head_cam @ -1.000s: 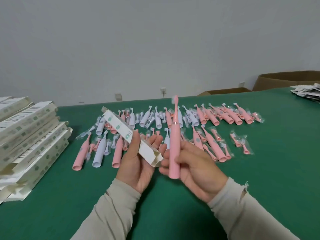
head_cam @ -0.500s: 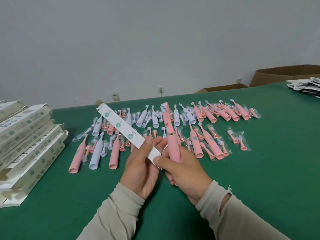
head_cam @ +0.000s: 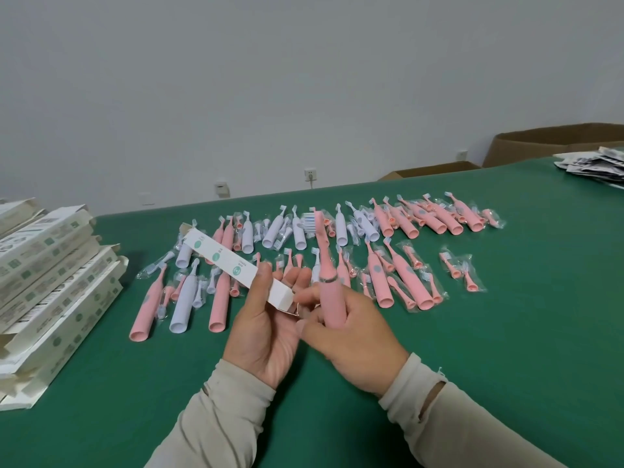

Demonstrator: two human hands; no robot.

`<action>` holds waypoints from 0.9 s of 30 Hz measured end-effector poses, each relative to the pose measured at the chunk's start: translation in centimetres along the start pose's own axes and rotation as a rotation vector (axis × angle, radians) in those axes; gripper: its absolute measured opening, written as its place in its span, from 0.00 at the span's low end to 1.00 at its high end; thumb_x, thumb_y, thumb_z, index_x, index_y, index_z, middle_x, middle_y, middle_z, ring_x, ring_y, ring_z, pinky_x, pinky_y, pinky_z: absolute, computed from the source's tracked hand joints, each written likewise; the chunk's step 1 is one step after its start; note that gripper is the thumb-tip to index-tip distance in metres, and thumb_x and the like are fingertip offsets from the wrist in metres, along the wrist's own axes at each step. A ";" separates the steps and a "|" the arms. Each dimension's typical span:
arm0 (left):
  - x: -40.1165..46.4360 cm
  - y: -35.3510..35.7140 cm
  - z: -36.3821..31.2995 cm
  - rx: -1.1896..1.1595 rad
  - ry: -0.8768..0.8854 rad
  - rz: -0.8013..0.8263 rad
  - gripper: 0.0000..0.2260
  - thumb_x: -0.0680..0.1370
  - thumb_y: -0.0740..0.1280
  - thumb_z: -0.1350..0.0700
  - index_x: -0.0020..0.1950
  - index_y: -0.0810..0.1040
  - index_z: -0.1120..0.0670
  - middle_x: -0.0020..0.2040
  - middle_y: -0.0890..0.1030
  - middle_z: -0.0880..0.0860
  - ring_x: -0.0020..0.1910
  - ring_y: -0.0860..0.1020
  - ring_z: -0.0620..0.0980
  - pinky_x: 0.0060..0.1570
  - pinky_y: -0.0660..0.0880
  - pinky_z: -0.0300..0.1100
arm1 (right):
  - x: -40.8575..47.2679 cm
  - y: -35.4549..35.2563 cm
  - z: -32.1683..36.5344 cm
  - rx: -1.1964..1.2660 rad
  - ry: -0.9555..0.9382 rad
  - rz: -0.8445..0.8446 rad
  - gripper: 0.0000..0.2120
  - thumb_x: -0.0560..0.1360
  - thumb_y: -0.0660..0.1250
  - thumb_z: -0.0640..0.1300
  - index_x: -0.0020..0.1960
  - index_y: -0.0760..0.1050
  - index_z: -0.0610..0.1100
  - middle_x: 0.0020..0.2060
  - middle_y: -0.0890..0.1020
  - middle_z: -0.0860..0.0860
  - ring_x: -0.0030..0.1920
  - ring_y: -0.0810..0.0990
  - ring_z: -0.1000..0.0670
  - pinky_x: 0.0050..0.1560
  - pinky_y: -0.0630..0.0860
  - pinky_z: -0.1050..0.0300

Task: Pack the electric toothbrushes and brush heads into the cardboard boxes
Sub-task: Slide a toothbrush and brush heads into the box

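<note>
Left hand [head_cam: 266,327] grasps a white carton [head_cam: 236,269]; right hand [head_cam: 351,336] grasps a pink toothbrush [head_cam: 329,282] upright, just beside the carton's near end.

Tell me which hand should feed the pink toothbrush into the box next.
Right. The right hand already grips the pink toothbrush, its base close to the near end of the white box. The left hand grips that box, so it can only steady it.
</note>
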State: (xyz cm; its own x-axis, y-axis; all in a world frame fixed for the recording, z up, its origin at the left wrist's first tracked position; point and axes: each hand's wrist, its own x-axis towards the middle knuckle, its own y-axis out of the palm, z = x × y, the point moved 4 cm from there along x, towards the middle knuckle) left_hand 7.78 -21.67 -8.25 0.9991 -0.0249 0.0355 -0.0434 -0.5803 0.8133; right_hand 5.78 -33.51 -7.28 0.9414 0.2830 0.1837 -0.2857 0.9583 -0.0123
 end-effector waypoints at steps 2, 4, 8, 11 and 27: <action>-0.1 0.3 0.1 -0.017 0.011 0.024 0.12 0.81 0.65 0.50 0.50 0.78 0.59 0.43 0.81 0.56 0.44 0.82 0.50 0.50 0.82 0.51 | 0.3 -0.4 -0.2 -0.098 -0.023 -0.101 0.09 0.71 0.74 0.42 0.49 0.82 0.54 0.38 0.83 0.59 0.36 0.80 0.59 0.39 0.77 0.64; -0.3 0.5 0.2 -0.032 0.004 0.026 0.15 0.82 0.63 0.50 0.45 0.83 0.59 0.40 0.82 0.56 0.41 0.83 0.50 0.47 0.81 0.48 | 0.4 -0.6 -0.2 -0.142 -0.073 -0.140 0.08 0.70 0.74 0.47 0.45 0.82 0.61 0.47 0.81 0.57 0.47 0.82 0.55 0.50 0.80 0.57; -0.3 0.5 0.2 -0.005 -0.015 0.013 0.13 0.82 0.63 0.51 0.54 0.78 0.61 0.46 0.82 0.59 0.49 0.83 0.54 0.57 0.79 0.56 | 0.5 -0.6 -0.1 -0.158 -0.110 -0.172 0.09 0.66 0.72 0.56 0.46 0.83 0.59 0.47 0.82 0.55 0.48 0.83 0.53 0.52 0.82 0.55; -0.4 0.5 0.5 0.065 -0.065 -0.003 0.23 0.82 0.64 0.50 0.72 0.67 0.61 0.62 0.76 0.68 0.67 0.75 0.64 0.70 0.65 0.67 | 0.6 -1.1 0.1 -0.192 -0.155 -0.194 0.08 0.67 0.72 0.55 0.45 0.83 0.55 0.45 0.83 0.54 0.48 0.82 0.54 0.51 0.79 0.62; -0.9 1.0 -0.1 0.090 -0.056 0.006 0.24 0.72 0.70 0.54 0.66 0.71 0.60 0.62 0.79 0.64 0.63 0.79 0.61 0.51 0.81 0.55 | 0.6 -1.7 -0.5 0.186 0.075 -0.122 0.02 0.74 0.73 0.37 0.43 0.80 0.40 0.25 0.77 0.46 0.22 0.72 0.53 0.22 0.67 0.62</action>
State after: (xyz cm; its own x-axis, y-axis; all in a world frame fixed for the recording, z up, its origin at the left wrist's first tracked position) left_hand 6.88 -22.20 -7.40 0.9974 -0.0725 0.0054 -0.0514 -0.6503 0.7579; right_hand 6.90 -34.95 -7.62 0.9798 0.1740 0.0989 -0.1901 0.9635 0.1887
